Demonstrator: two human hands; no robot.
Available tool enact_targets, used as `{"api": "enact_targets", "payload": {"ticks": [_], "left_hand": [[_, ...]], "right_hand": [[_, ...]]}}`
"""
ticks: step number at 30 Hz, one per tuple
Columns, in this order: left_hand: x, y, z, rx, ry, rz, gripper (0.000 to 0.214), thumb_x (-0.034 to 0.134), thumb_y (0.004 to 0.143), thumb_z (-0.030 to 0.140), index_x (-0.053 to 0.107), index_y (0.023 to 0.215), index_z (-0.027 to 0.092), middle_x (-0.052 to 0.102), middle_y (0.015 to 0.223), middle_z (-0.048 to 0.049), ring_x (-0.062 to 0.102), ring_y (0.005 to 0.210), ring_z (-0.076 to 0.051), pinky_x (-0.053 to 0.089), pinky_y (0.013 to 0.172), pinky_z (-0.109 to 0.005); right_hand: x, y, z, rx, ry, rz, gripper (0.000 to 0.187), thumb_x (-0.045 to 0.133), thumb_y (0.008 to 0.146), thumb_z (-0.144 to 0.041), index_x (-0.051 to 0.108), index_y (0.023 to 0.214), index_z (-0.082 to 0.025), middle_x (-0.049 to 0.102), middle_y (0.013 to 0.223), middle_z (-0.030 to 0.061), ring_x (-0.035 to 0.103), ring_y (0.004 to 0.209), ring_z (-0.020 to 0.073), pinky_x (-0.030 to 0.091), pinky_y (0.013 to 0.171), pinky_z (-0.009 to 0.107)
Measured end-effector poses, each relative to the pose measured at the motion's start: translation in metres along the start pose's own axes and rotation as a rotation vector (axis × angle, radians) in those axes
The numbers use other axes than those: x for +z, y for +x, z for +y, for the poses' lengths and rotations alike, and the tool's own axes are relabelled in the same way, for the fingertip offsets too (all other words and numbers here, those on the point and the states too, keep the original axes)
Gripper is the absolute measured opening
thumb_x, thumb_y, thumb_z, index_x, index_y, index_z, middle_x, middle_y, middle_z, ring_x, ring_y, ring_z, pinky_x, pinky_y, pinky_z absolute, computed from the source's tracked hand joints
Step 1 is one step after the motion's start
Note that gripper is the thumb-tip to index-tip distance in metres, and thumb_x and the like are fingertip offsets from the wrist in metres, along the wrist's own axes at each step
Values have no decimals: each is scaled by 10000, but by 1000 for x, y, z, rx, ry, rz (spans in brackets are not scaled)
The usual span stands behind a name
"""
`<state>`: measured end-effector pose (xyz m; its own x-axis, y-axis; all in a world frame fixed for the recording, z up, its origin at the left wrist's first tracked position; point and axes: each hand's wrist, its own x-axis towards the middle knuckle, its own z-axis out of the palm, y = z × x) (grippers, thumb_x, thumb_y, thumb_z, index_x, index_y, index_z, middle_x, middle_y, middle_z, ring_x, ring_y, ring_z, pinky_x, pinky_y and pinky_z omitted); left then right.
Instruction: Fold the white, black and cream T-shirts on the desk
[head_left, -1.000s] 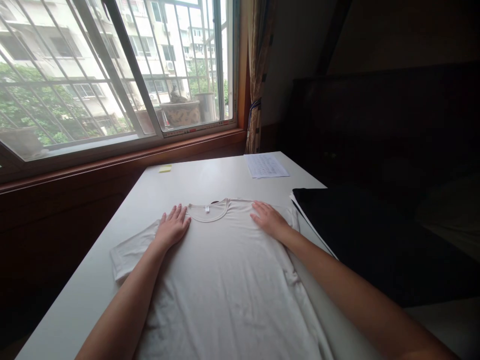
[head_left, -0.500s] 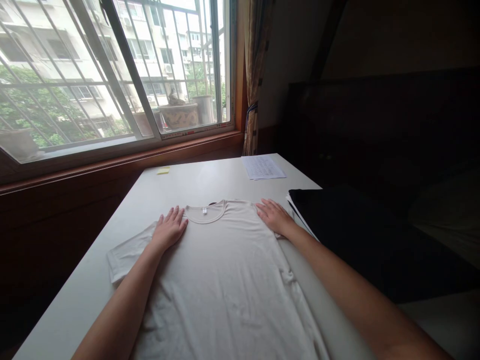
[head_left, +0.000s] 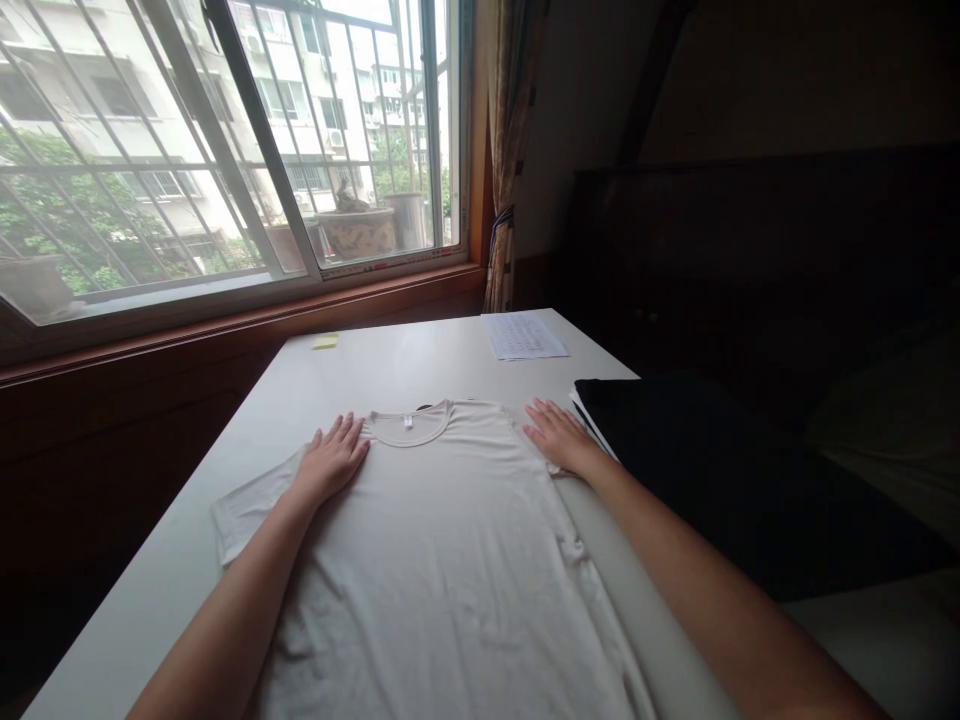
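I am resting my left hand (head_left: 330, 464) on the pale T-shirt (head_left: 450, 540) beside its collar (head_left: 411, 439), while my right hand (head_left: 562, 440) is lying flat at its right edge — fingers (head_left: 348, 429) stretching out, slightly apart. The T-shirt is lying spread on the white desk (head_left: 180, 525), black fabric (head_left: 720, 490) sitting nearby.

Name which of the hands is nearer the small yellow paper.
Left. The left hand lies on the shirt, nearer the camera than the yellow paper; the right hand is well off to its right.
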<state>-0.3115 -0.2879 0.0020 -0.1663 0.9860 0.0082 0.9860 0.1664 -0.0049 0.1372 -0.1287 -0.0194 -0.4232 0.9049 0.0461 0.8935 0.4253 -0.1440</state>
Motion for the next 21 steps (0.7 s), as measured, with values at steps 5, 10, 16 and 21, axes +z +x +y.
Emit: {"api": "enact_targets", "payload": {"ticks": [5, 10, 16, 21], "left_hand": [[0, -12, -30, 77, -1, -20, 643, 196, 1052, 519, 214, 1629, 236, 158, 1701, -38, 99, 1581, -240, 154, 1256, -523], [10, -31, -80, 81, -57, -26, 665, 179, 1044, 572, 249, 1620, 247, 156, 1701, -57, 99, 1580, -272, 170, 1241, -554], [24, -58, -139, -25, -79, 20, 679, 160, 1041, 557, 304, 1605, 207, 243, 1687, -78, 172, 1567, -302, 211, 1226, -578], [19, -69, -164, -26, -58, 192, 628, 316, 984, 573, 592, 1412, 205, 543, 1505, -120, 503, 1380, -317, 389, 1150, -471]], "right_hand": [[-2, -2, -2, 13, -16, -36, 730, 197, 1018, -591, 292, 1618, -186, 190, 1703, 54, 141, 1570, 259, 143, 1264, 484], [-5, -3, -4, 28, -42, -52, 734, 162, 1020, -593, 260, 1626, -192, 162, 1710, 48, 127, 1573, 245, 121, 1268, 472], [-6, -3, -5, 30, -44, -59, 755, 152, 1017, -600, 250, 1628, -169, 153, 1710, 49, 126, 1573, 247, 121, 1269, 477], [-7, -5, -7, 37, -36, -54, 741, 170, 1017, -590, 255, 1628, -180, 166, 1708, 49, 129, 1573, 242, 121, 1270, 470]]}}
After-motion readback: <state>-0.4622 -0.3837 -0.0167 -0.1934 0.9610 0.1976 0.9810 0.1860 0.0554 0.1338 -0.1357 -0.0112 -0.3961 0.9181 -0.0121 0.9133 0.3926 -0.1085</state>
